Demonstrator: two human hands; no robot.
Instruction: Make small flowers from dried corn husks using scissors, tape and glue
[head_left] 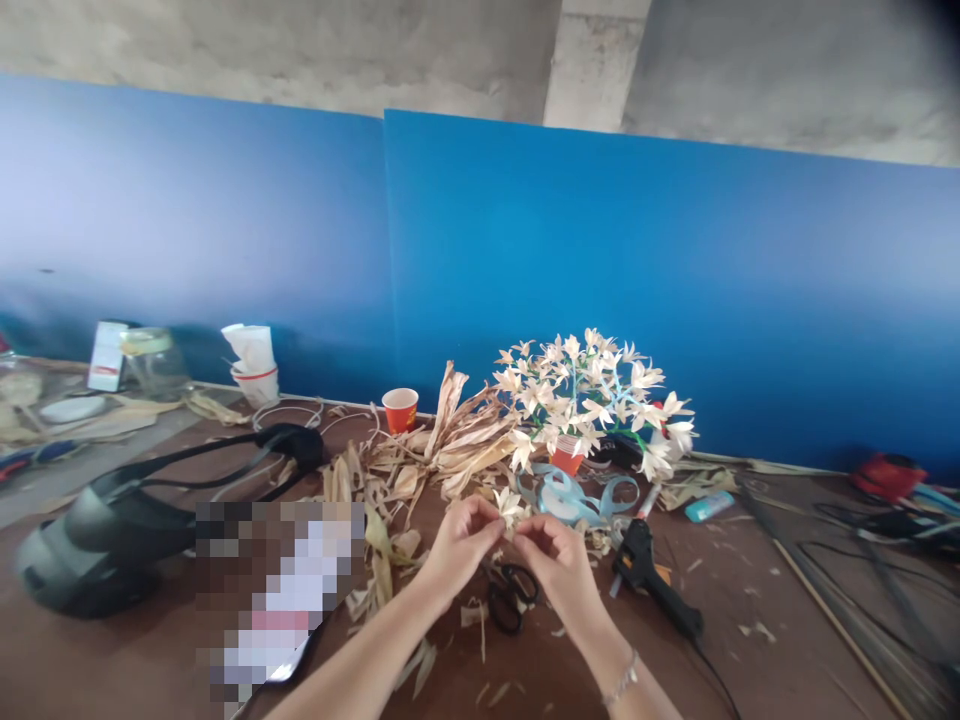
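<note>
Both my hands meet above the middle of the brown table (750, 640), pinching a small cream flower made of dried husk (511, 507). My left hand (463, 540) has its fingers closed on the flower's left side. My right hand (556, 560), a thin bracelet at its wrist, pinches the right side. Under my hands lie black-handled scissors (510, 595). Just behind stands a bouquet of similar cream husk flowers (589, 395) with green stems in an orange cup.
A pile of dried corn husks (420, 460) lies left of the bouquet, a red paper cup (400, 408) behind it. A black glue gun (652, 580) and pale blue ribbon (574, 495) sit at right. A dark headset (97, 545) rests at left. Blue panels back the table.
</note>
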